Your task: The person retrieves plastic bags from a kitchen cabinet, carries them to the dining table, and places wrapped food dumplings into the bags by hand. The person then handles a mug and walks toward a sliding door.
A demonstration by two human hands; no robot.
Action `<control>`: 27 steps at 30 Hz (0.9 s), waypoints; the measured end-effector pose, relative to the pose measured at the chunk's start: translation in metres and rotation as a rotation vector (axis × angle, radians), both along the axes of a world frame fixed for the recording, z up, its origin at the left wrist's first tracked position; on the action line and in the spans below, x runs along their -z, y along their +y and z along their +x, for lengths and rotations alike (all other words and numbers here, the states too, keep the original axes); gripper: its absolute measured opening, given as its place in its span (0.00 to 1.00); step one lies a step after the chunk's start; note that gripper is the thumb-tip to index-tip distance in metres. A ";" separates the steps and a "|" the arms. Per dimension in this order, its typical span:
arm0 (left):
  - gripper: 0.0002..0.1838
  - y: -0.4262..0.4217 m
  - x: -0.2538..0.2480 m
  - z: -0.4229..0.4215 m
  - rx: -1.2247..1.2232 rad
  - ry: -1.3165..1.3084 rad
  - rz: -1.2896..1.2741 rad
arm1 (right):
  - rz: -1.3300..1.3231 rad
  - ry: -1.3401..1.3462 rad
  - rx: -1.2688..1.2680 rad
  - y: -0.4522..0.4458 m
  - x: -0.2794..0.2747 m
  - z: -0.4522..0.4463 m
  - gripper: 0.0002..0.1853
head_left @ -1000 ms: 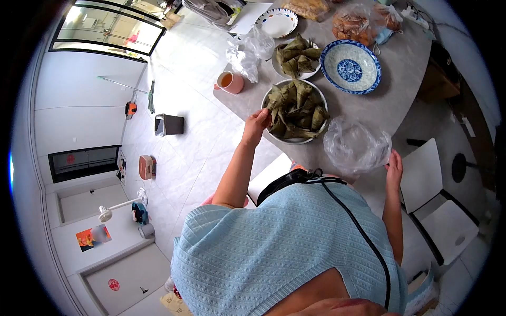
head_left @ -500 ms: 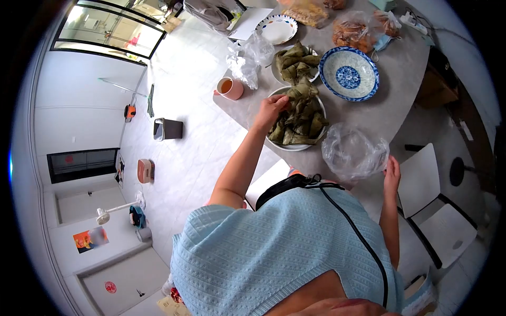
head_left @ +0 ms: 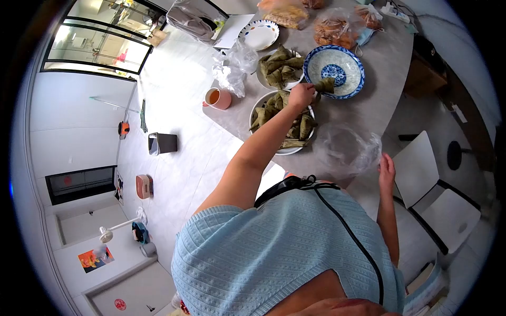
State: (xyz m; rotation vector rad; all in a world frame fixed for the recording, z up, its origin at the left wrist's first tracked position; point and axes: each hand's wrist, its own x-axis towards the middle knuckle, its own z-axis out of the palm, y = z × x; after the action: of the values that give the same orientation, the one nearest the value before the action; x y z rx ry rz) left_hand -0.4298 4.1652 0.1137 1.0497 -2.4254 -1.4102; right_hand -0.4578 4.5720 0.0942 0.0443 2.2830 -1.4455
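Observation:
My left hand [head_left: 302, 96] is closed on a leaf-wrapped zongzi [head_left: 325, 86], which is at the near edge of a blue-and-white bowl [head_left: 350, 57]. Whether the zongzi touches the bowl I cannot tell. Below that hand, a white bowl [head_left: 282, 151] holds several more zongzi [head_left: 270, 111]. Another pile of zongzi [head_left: 276, 66] lies on a white plate [head_left: 291, 85] just behind. At the table's right side my right hand [head_left: 387, 166] pinches the edge of a clear plastic bag [head_left: 348, 147], which is spread open on the tabletop.
A pink mug [head_left: 218, 98] of brown liquid stands near the table's [head_left: 382, 102] left edge, beside a crumpled plastic bag [head_left: 227, 73]. Farther back are a patterned plate [head_left: 258, 35] and bagged food [head_left: 337, 32]. White chairs [head_left: 419, 168] stand to the right.
My left hand has moved right from the zongzi bowl, carrying one zongzi to the blue-and-white bowl. My right hand still holds the bag's edge. The whole view has shifted slightly.

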 end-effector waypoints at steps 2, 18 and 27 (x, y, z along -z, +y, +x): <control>0.16 0.002 -0.024 0.005 0.062 -0.123 -0.178 | -0.003 -0.001 -0.006 0.007 0.004 -0.001 0.21; 0.28 -0.021 -0.031 0.079 0.124 -0.339 -0.670 | -0.072 -0.016 -0.026 0.003 0.025 -0.005 0.22; 0.24 -0.007 -0.030 0.058 0.062 -0.473 -0.614 | -0.091 -0.061 -0.021 -0.006 0.006 0.000 0.21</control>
State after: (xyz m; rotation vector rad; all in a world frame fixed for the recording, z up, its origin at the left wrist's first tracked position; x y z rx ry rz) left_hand -0.3713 4.1582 0.1438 1.2329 -2.9282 -0.3666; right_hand -0.4582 4.5657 0.0886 0.0364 2.1601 -1.5151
